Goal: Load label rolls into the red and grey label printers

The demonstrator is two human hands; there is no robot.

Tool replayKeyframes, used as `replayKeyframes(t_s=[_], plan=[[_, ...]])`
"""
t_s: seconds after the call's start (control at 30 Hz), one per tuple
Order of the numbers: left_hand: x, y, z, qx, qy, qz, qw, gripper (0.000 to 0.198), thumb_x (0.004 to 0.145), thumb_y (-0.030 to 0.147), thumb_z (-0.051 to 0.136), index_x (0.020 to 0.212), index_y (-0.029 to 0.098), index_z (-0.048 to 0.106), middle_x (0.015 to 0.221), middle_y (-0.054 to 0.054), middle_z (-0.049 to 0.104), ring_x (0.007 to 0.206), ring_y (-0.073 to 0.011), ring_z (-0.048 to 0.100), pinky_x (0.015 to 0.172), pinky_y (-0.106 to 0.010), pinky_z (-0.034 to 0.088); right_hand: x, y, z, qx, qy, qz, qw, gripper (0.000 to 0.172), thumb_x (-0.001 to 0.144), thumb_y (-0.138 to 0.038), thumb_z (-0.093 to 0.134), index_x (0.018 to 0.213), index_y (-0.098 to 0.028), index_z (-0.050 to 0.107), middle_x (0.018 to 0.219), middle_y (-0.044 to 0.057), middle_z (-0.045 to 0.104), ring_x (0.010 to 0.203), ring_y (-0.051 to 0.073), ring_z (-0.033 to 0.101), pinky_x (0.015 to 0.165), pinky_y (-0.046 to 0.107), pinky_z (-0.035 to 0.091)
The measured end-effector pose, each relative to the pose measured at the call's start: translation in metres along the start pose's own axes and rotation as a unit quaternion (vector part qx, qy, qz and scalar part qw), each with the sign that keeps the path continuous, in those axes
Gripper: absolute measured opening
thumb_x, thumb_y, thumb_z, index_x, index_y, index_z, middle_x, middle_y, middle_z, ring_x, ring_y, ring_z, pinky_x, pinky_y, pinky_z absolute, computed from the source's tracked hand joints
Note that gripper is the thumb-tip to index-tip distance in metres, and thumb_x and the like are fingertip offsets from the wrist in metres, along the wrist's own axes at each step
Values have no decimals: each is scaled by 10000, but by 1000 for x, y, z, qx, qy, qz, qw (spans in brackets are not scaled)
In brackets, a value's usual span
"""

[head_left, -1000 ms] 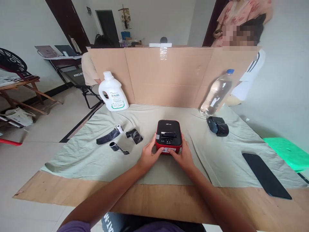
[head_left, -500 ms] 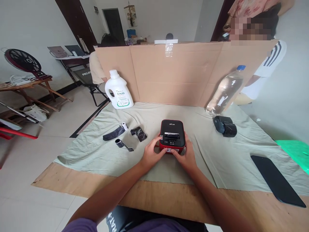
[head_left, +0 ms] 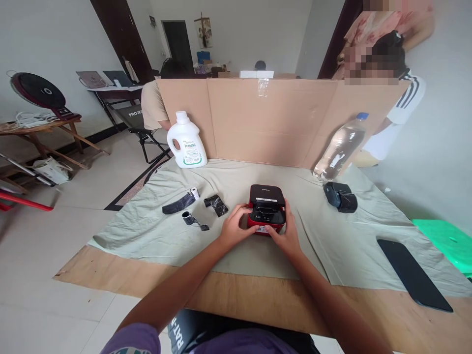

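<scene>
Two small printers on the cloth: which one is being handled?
The red-bodied printer at centre, between left hand and right hand; the all-black printer sits untouched beside the clear bottle.

The printer (head_left: 267, 206) sits on the cloth (head_left: 147, 231) covering the surface (head_left: 258, 300), left hand (head_left: 236, 227) and right hand (head_left: 285, 236) flanking it. Rolls (head_left: 191, 210) lie left, a jug (head_left: 186, 147) far left, a bottle (head_left: 339, 147) far right, a phone (head_left: 413, 275) near right.

We see a smooth plastic printer (head_left: 267, 204) on creased matt cloth (head_left: 332, 246) over a bare wooden tabletop (head_left: 103, 268), with matt cardboard (head_left: 258, 123) and a clear plastic bottle (head_left: 337, 150).
</scene>
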State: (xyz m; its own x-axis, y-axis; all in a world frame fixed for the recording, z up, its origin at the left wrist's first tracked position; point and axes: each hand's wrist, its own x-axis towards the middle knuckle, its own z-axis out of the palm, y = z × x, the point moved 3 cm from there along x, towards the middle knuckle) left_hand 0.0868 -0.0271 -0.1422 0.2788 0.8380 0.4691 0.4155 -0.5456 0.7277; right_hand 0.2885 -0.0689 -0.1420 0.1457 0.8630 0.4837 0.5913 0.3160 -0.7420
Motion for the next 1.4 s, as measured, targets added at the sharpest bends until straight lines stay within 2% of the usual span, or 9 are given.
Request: replayKeyframes(t_s=[0.2, 0.37, 0.47, 0.67, 0.77, 0.87, 1.17, 1.3, 1.4], plan=[[-5, -7, 2, 11, 0, 12, 1000, 466, 808, 408, 745, 1229, 275, 596, 1295, -61, 602, 1024, -195, 670, 804, -299, 576, -1, 6, -5, 12, -12, -16, 1000, 842, 930, -525, 550, 1614, -188, 192, 1563, 176, 419, 1419, 317, 423, 1138, 549, 377], [-6, -8, -1, 17, 0, 25, 1000, 473, 828, 404, 717, 1269, 287, 593, 1310, -63, 590, 1085, -201, 653, 874, -305, 572, 24, -4, -25, 32, -18, -27, 999, 463, 1024, -442, 355, 1301, -233, 662, 1271, 102, 690, 1233, 245, 590, 1071, 463, 457], [-6, -9, -1, 18, -5, 25, 999, 482, 824, 427, 720, 1272, 294, 600, 1305, -64, 594, 1094, -210, 652, 889, -314, 571, 62, -15, -28, -41, -89, -24, 995, 377, 975, -423, 454, 1091, -248, 767, 1053, 83, 755, 1002, 249, 666, 921, 432, 528], [-6, -9, -3, 13, -14, 27, 999, 491, 823, 430, 727, 1275, 295, 594, 1286, -56, 608, 993, -190, 675, 852, -313, 571, 124, -20, 23, -294, -333, -41, 895, 294, 822, -189, 560, 987, -251, 794, 1017, 80, 772, 1120, 306, 621, 971, 463, 469], [-6, -8, -5, 16, -19, 33, 999, 482, 831, 407, 719, 1281, 294, 586, 1264, -50, 619, 969, -182, 676, 840, -311, 569, 137, -15, 47, -325, -381, -12, 865, 86, 697, -189, 678, 696, -228, 755, 776, 103, 749, 981, 343, 668, 926, 507, 465], [-5, -5, -7, 23, -25, 30, 999, 468, 838, 403, 708, 1278, 300, 587, 1244, -46, 629, 982, -186, 674, 825, -308, 569, 140, -13, 56, -329, -415, 2, 848, 94, 664, -209, 702, 576, -215, 670, 646, 96, 696, 843, 314, 688, 862, 469, 484], [-5, -5, -8, 15, -30, 32, 999, 486, 840, 390, 703, 1303, 319, 574, 1240, -37, 629, 1051, -200, 670, 858, -300, 573, 120, -27, 10, -232, -404, -37, 884, 152, 872, -221, 501, 974, -222, 613, 1024, 60, 722, 961, 246, 658, 895, 408, 491], [-5, -4, -9, 9, -34, 34, 999, 474, 843, 380, 697, 1296, 298, 581, 1266, -49, 620, 1023, -200, 679, 853, -309, 576, 110, -37, -10, -34, -340, -36, 939, 229, 922, -355, 505, 1100, -218, 547, 1090, 67, 684, 990, 231, 644, 872, 410, 525], [-5, -5, -9, 6, -38, 40, 998, 491, 835, 362, 700, 1303, 281, 578, 1264, -61, 620, 1009, -210, 685, 833, -321, 583, 101, -55, -10, 113, -319, -20, 941, 319, 916, -414, 556, 1176, -231, 528, 1140, 68, 668, 1076, 240, 647, 938, 444, 529]])
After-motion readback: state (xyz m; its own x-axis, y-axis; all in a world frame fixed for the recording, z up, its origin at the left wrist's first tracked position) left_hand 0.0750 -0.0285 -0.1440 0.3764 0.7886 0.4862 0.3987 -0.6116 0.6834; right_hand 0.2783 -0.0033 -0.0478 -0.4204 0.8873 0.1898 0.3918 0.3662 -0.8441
